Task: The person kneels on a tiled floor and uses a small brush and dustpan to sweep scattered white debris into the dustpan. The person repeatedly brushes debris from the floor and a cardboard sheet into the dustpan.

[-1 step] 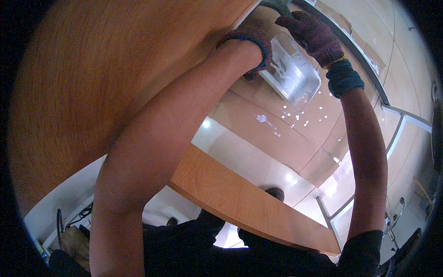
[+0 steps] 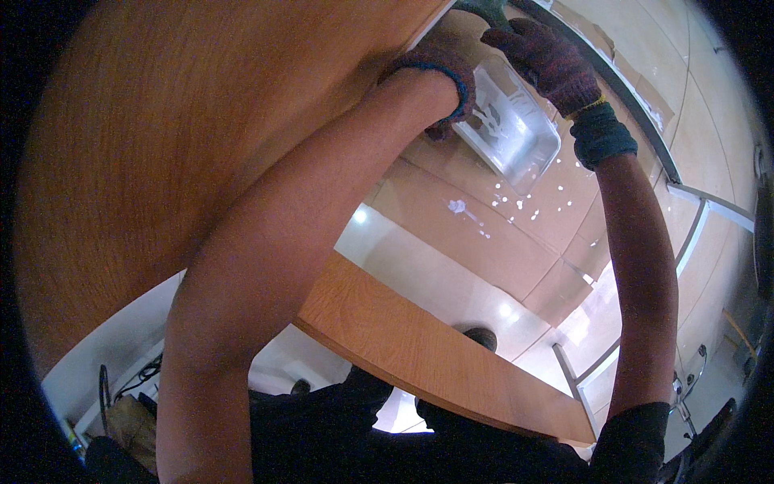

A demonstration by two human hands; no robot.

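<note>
My left hand [image 2: 439, 77], in a dark reddish-brown knit glove with a blue cuff edge, reaches past the wooden panel to the left side of a shallow metal tray [image 2: 524, 137]. Its fingers are mostly hidden behind the wrist. White smears streak the tray's inside. Across the tray's far right side, my right hand [image 2: 552, 64] wears a matching glove with a dark green cuff. Its fingers bend round the end of a dark green piece [image 2: 484, 10] at the top edge; the kind of thing is cut off from view.
A large wooden panel [image 2: 145, 145] fills the left, and a narrower wooden board [image 2: 435, 339] crosses in front of my legs. White drops spot the cardboard [image 2: 451, 242] on the tiled floor. Metal frame bars [image 2: 661, 153] run along the right. Cables [image 2: 133, 383] lie at lower left.
</note>
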